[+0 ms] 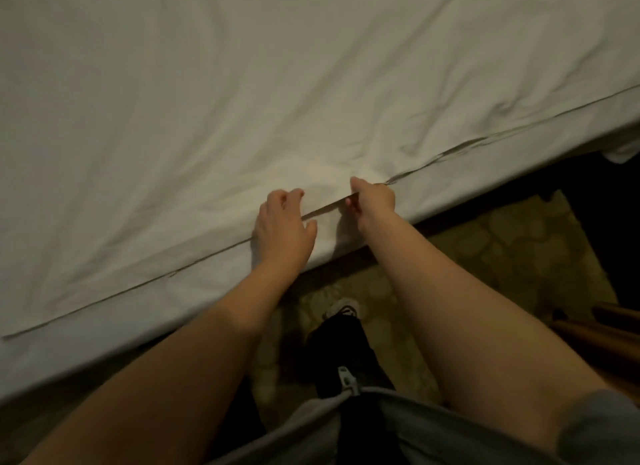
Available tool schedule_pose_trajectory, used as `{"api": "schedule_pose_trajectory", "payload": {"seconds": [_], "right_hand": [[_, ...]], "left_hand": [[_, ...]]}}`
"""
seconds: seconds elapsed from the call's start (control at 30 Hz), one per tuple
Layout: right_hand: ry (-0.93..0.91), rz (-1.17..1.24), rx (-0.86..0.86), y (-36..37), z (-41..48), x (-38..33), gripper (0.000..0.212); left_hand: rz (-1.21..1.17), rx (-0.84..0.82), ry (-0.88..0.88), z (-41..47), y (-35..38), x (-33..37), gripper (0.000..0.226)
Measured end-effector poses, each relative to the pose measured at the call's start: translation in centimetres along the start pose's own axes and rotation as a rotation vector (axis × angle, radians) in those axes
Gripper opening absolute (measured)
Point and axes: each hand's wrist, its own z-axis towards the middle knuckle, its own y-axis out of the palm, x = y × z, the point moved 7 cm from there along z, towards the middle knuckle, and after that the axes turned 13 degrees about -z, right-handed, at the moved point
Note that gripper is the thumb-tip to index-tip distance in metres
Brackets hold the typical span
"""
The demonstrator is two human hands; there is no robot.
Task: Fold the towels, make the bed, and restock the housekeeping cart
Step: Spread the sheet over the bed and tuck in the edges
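the white sheet [311,83] lies spread across the upper frame, soft, light and quick to wrinkle i judge, so its hem at centre is my hold: my right hand [374,201] pinches it, my left hand [284,225] lies bent-fingered just beside, grip unclear.
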Motion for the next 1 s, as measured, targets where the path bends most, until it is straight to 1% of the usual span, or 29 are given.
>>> {"api": "schedule_pose_trajectory", "payload": {"seconds": [0.03, 0.1, 0.13, 0.2, 0.27, 0.37, 0.47, 0.53, 0.6, 0.7, 0.77, 0.83, 1.0], "right_hand": [[-0.012, -0.057, 0.002, -0.5, 0.3, 0.0, 0.022], [0.016, -0.19, -0.006, -1.4, 0.2, 1.3, 0.024], [0.042, -0.231, -0.017, -2.0, 0.1, 2.1, 0.024], [0.038, -0.29, 0.006, -4.2, 0.1, 2.4, 0.02], [-0.084, -0.389, 0.095, -7.3, 0.6, 0.0, 0.016], [-0.382, -0.562, 0.211, -11.5, 2.1, -6.7, 0.02], [-0.618, -0.884, 0.261, -14.0, 4.8, -13.1, 0.03], [-0.686, -1.113, 0.303, -15.8, 7.4, -16.6, 0.037], [-0.685, -1.269, 0.32, -17.9, 10.3, -19.1, 0.04], [-0.689, -1.428, 0.279, -21.3, 14.0, -21.8, 0.034], [-0.718, -1.466, 0.288, -23.7, 15.9, -24.8, 0.03], [-0.703, -1.45, 0.316, -26.0, 17.8, -28.6, 0.031], [-0.74, -1.405, 0.357, -30.0, 22.8, -38.0, 0.037]], "left_hand": [[0.12, -0.055, 0.026, 0.6, 1.3, 1.0, 0.052], [0.296, -0.149, 0.027, 1.4, 3.4, 2.2, 0.051], [0.327, -0.171, 0.029, 1.6, 4.1, 2.8, 0.049], [0.294, -0.193, 0.044, 1.9, 5.1, 4.4, 0.046], [0.22, -0.19, 0.09, 2.6, 5.8, 6.6, 0.045], [0.177, -0.201, 0.166, 4.8, 8.0, 10.8, 0.046], [0.207, -0.263, 0.213, 8.1, 11.2, 15.4, 0.05], [0.24, -0.297, 0.233, 10.4, 13.4, 18.2, 0.055], [0.24, -0.304, 0.244, 12.7, 15.2, 20.9, 0.058], [0.244, -0.315, 0.205, 16.0, 17.4, 24.6, 0.057], [0.255, -0.343, 0.207, 18.2, 19.1, 27.6, 0.056], [0.257, -0.356, 0.207, 20.4, 20.5, 30.7, 0.055], [0.272, -0.325, 0.151, 26.0, 22.9, 37.5, 0.056]]}}
